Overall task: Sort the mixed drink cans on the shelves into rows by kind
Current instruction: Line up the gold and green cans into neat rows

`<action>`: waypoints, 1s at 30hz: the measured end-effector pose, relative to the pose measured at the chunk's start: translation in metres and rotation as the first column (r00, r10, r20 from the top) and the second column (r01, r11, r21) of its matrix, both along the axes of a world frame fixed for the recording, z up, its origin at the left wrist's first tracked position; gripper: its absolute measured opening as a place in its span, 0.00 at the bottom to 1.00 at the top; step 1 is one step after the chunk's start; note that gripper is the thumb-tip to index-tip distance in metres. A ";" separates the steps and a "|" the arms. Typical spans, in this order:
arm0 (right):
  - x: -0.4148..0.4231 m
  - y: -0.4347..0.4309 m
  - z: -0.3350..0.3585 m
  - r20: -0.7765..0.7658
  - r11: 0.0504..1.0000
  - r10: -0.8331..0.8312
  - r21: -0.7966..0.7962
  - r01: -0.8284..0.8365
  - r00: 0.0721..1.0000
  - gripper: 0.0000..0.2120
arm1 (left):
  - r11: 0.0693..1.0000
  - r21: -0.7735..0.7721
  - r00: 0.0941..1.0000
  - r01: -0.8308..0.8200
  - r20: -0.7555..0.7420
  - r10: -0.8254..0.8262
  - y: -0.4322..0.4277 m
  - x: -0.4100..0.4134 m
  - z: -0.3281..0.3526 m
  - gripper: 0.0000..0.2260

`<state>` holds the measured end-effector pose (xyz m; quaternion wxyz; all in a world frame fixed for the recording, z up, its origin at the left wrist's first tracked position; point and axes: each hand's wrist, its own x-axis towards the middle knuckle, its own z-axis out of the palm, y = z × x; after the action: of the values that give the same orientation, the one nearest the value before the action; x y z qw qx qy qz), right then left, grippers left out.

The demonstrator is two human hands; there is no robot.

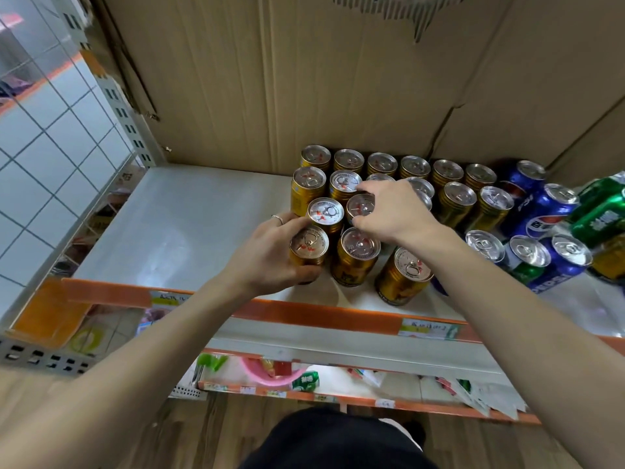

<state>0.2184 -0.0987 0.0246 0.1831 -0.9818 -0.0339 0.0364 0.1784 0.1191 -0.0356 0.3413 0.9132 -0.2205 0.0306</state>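
Shop shelf (189, 225): white, orange edge strip (304, 311), cardboard (270, 79) backing.

Gold cans (382, 164): upright block mid-shelf, back row tight against the cardboard at 12 o'clock. This kind looks nearly rowed.

Blue cans (548, 204) and green cans (598, 214): mixed together at the block's 3 o'clock, several tilted, apparently unsorted.

Left hand (270, 252): grip wrapped round the corner can (309, 247) at the block's 7 o'clock, probably to snug it into line.

Right hand (395, 211): thumb and fingertips pinch the rim of the inner can (360, 206), mid-block. A top hold suits it, since neighbours crowd its sides.
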 end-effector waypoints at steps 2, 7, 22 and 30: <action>0.003 0.003 0.003 -0.041 0.999 -0.010 -0.052 0.007 0.999 0.31 | 1.000 0.013 1.000 -0.003 -0.007 0.003 -0.001 0.000 -0.001 0.36; 0.010 0.010 0.003 -0.093 0.984 0.014 -0.173 -0.030 0.996 0.18 | 0.998 0.066 1.000 -0.025 0.018 0.023 -0.005 -0.007 -0.003 0.36; -0.013 0.014 0.014 0.029 0.954 0.090 -0.289 -0.078 0.996 0.13 | 0.968 0.244 0.974 -0.065 0.225 0.009 -0.012 0.007 0.014 0.23; -0.034 -0.035 0.031 0.138 0.982 0.092 -0.177 -0.067 0.986 0.25 | 0.974 0.216 0.974 -0.064 0.226 0.014 -0.038 0.034 0.041 0.26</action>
<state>0.1844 -0.1339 0.0555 0.0933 -0.9918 -0.0833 -0.0251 0.2125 0.0807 0.0056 0.2099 0.9405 -0.2413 0.1148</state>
